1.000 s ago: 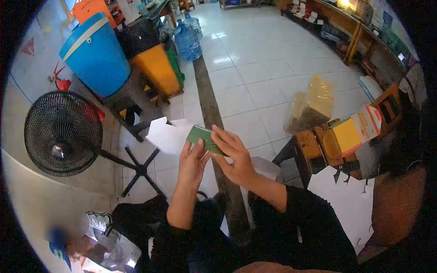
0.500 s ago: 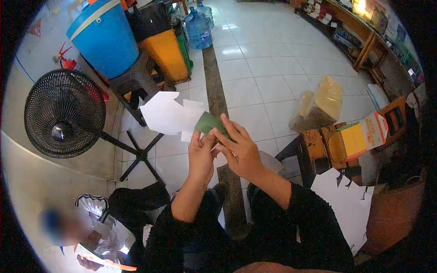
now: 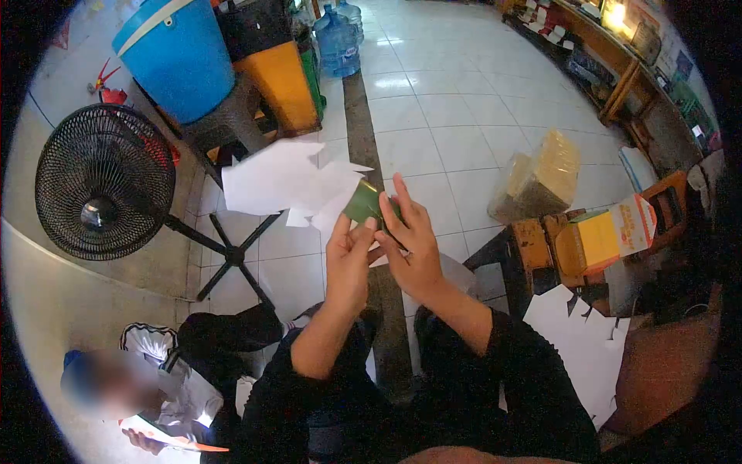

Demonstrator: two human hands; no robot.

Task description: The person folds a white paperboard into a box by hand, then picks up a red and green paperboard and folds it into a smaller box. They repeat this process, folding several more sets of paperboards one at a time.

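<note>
- L hand [image 3: 349,259] + R hand [image 3: 413,246] are held up mid-frame over the lap, side by side and touching.
- 1 green folded piece [image 3: 362,203] sits at the fingertips. L thumb and fingers pinch its lower edge, R fingers lie flat across its right side and clamp it.
- White cut sheet [image 3: 282,179] fans out left from behind the green piece, with jagged edges. Looks like 1 sheet, poss. more, can't tell w/ the overlap.
- Open tile floor [image 3: 456,116] lies ahead and right of the hands, plenty of room there.
- Left side is tight: 1 floor fan [image 3: 100,182] near, then 1 blue drum [image 3: 182,58] and 1 yellow bin [image 3: 282,89] behind.
- 2 water jugs [image 3: 340,45] far back.
- Right: 1 wooden stool [image 3: 533,236] w/ 1 yellow box [image 3: 599,241], 1 clear bag [image 3: 541,179] just beyond.
- White paper stack [image 3: 580,340] by the R elbow.
- 1 other person [image 3: 154,379] low left, well apart.
</note>
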